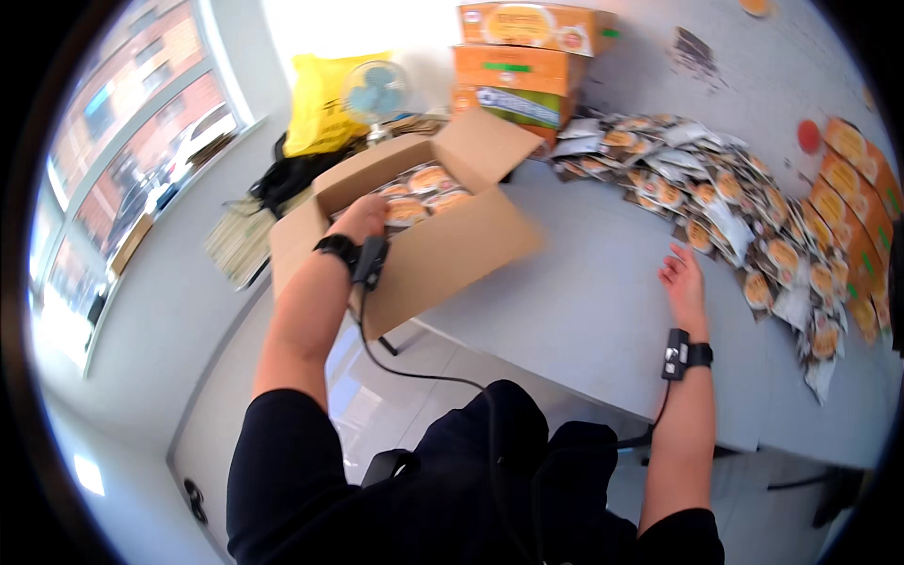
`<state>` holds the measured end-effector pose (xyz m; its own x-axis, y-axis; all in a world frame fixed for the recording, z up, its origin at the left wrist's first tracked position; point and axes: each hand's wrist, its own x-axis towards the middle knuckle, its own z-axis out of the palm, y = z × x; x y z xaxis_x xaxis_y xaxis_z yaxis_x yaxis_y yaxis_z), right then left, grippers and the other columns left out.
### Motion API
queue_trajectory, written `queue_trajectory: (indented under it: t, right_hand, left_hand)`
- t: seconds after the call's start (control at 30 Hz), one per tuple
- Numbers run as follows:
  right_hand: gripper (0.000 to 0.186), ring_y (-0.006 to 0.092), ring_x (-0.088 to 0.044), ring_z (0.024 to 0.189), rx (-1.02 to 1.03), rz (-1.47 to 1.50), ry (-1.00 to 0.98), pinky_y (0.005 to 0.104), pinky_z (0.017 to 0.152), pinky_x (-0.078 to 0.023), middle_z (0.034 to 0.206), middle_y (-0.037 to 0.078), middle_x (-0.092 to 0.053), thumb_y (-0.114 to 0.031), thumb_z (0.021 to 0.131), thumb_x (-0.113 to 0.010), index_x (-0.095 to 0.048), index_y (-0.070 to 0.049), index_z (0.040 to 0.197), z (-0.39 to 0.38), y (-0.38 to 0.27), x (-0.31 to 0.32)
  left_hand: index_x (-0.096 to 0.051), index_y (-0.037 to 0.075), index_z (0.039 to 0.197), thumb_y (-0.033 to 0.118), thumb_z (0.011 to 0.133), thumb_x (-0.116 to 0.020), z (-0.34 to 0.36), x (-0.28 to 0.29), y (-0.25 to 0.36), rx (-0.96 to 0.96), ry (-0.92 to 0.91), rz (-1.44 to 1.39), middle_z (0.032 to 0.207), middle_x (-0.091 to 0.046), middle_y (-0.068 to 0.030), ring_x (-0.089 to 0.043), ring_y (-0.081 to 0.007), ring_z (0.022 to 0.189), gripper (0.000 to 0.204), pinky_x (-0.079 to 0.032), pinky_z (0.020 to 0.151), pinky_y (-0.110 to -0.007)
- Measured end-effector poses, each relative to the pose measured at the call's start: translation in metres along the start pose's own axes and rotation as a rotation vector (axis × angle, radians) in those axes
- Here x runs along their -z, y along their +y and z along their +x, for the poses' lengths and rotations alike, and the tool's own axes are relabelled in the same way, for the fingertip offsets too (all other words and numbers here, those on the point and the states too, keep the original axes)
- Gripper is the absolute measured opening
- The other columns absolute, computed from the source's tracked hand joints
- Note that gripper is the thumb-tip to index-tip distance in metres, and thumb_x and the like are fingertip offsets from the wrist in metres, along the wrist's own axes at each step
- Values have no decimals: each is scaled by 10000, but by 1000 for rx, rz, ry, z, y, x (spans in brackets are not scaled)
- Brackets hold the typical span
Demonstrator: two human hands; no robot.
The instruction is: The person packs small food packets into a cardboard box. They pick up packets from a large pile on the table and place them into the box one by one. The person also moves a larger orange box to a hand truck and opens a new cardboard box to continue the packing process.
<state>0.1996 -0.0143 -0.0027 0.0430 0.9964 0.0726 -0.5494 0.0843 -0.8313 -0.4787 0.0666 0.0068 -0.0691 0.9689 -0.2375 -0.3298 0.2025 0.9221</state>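
Note:
My left hand (363,221) reaches over the near side of an open cardboard box (443,268) at the left of the table. Its fingers point down inside and are mostly hidden, so whether they grip a packet I cannot make out. Round-printed packets (428,179) in orange, white and brown lie in the box. Over the table on the right, my right hand (685,282) is raised with its fingers loosely curled and apart, holding nothing. Just beyond it spreads a large heap of similar small packets (716,202), some showing silvery backs.
Orange cartons (513,71) are stacked at the back, with more orange cartons (852,198) along the right. A yellow bag (320,108), a small fan (375,89) and flat stacked cardboard (240,240) are behind and left of the box. The grey table (565,273) ends before my body.

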Motion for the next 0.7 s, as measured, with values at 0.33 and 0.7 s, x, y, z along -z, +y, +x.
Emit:
queue_trajectory:
  t: [0.33,0.7]
  right_hand:
    - [390,154,-565,739,187,427,362,300,694,-494,879,71,-572,-384,870,-552,-513,-48,1064,-6,-36,57]
    - [581,300,-301,1228,698,52,1402,359,990,-315,1289,192,-325,-153,800,-534,-311,40,1301,-37,-95,109]
  left_hand:
    - [-429,-57,1206,204,891,-358,-38,-131,9,375,-90,31,1172,-539,-228,-528,-356,1083,415,-383,973,-470]
    - [-463,38,1209,241,889,-503,-52,-198,10,-44,-98,-68,1157,-491,-71,-468,-193,1076,381,-346,939,-364]
